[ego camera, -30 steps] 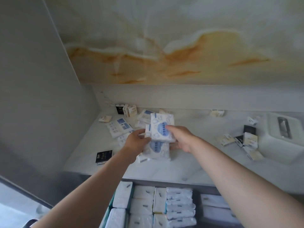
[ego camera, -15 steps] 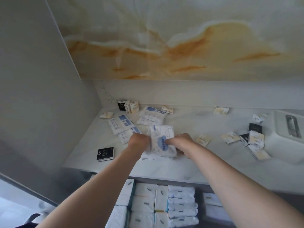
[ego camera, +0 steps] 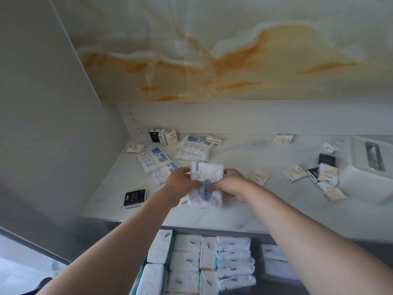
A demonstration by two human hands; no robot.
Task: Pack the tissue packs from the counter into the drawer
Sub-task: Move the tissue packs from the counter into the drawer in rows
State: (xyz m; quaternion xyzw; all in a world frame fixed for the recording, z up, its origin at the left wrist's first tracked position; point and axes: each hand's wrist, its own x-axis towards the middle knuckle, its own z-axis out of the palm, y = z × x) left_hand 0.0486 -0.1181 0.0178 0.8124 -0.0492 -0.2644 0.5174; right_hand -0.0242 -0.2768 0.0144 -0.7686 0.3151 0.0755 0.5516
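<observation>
Both hands, left (ego camera: 180, 185) and right (ego camera: 232, 185), are clamped on opposite sides of the soft white plastic-wrapped tissue pack with a blue oval label (ego camera: 207, 184), thumbs on top. It looks like more than one pack stacked; can't confirm.

Pack is at frame centre, low over the pale marble worktop (ego camera: 212, 218). Can't tell if it's touching.

Risks:
- Slick wrap plus a side squeeze only: a lower pack could slide out on the carry down.
- The open drawer with teal wall (ego camera: 137, 281) at bottom centre looks nearly full, so a bundle may jam or ride high.
- Loose packs lie close by on the left, easy to knock.

Long axis runs top to bottom in frame, label face up.
</observation>
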